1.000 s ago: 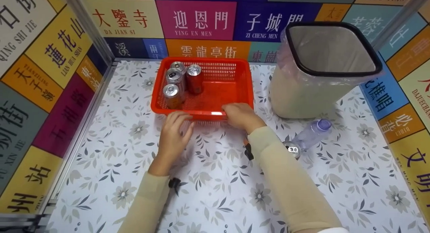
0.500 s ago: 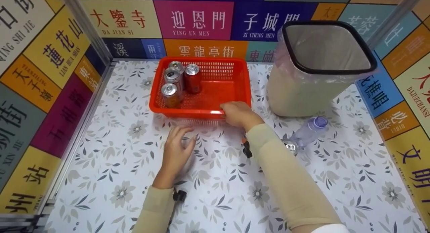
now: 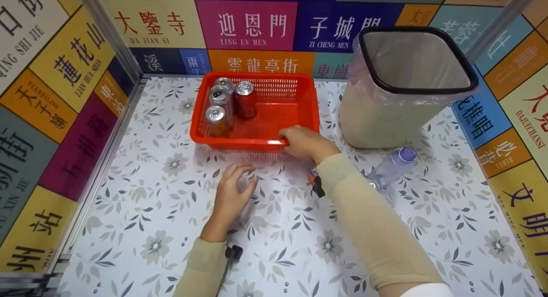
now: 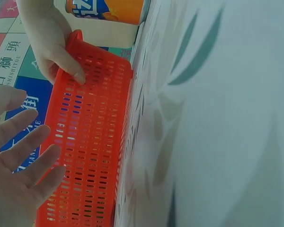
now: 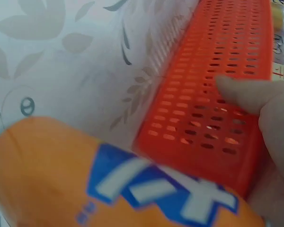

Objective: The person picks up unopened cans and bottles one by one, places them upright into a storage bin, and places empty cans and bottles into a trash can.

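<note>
My right hand (image 3: 305,141) grips the front rim of the red plastic basket (image 3: 257,142) near its right corner. In the right wrist view the thumb lies against the basket's outer perforated wall. My left hand (image 3: 232,188) holds nothing; its spread, slightly bent fingers are apart from the basket's front. Several drink cans stand inside the basket on the left, among them a red can (image 3: 245,102) and an orange can with a silver top (image 3: 216,121). Outside, another orange can with blue-and-white lettering (image 4: 109,8) stands close to my right wrist, mostly hidden by the forearm in the head view.
A tall bin (image 3: 376,117) with a black rim and clear liner stands right of the basket. A clear purple-tinted bottle (image 3: 391,166) lies in front of it, beside a partly hidden can top (image 3: 373,184). Printed panels (image 3: 247,25) enclose the flower-patterned tabletop (image 3: 274,254).
My left hand has let go of the basket's front rim and drawn back toward me, slightly right. The right hand stays on the rim, and the basket hardly moves.
</note>
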`<state>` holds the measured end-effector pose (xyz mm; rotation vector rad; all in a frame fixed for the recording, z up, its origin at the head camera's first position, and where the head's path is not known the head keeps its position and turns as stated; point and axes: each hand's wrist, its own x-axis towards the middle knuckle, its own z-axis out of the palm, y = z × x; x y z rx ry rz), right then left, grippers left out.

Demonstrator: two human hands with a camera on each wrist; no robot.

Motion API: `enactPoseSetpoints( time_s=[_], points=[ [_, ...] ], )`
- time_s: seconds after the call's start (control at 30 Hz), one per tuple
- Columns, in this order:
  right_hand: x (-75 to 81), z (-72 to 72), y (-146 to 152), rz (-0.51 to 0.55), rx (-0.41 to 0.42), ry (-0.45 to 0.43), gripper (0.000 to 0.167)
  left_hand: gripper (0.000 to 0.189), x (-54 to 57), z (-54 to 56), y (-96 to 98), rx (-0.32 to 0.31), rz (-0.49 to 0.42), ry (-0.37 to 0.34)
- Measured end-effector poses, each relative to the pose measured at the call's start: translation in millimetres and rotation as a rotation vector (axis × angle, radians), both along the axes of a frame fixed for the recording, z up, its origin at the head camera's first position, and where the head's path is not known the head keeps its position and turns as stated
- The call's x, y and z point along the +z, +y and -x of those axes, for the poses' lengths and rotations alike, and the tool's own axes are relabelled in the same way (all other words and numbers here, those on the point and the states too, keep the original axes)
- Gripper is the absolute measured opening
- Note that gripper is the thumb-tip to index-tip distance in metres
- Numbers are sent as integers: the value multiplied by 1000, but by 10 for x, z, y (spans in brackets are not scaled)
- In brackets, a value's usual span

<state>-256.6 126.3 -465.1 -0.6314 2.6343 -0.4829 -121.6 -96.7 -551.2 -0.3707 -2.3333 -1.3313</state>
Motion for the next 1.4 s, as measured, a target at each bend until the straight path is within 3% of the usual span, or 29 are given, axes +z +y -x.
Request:
enactPoseSetpoints(
  time_s=[0.27, 0.53, 0.7, 0.83, 1.0, 1.23, 1.4],
  points=[
    [406, -73, 134, 2, 73, 57, 25, 19, 13, 3, 157, -111, -78, -86],
    [1129, -251, 517, 132, 167, 278, 19, 22, 42, 47, 412, -158, -90, -111],
    [1579, -415, 991, 167, 115, 470, 16, 22, 16, 80, 542, -211, -131, -96],
    [1777, -463, 1452, 180, 8, 583, 18, 27, -9, 95, 622, -236, -163, -141],
    [1799, -429, 2069, 156, -146, 623, 30, 33, -27, 117, 730, -248, -198, -217],
    [1583, -370, 2801, 76, -349, 506, 66, 35, -70, 172, 890, -270, -302, -222],
    [1492, -313, 3000, -14, -394, 435, 75, 45, -86, 304, 1056, -298, -348, -207]
  ],
)
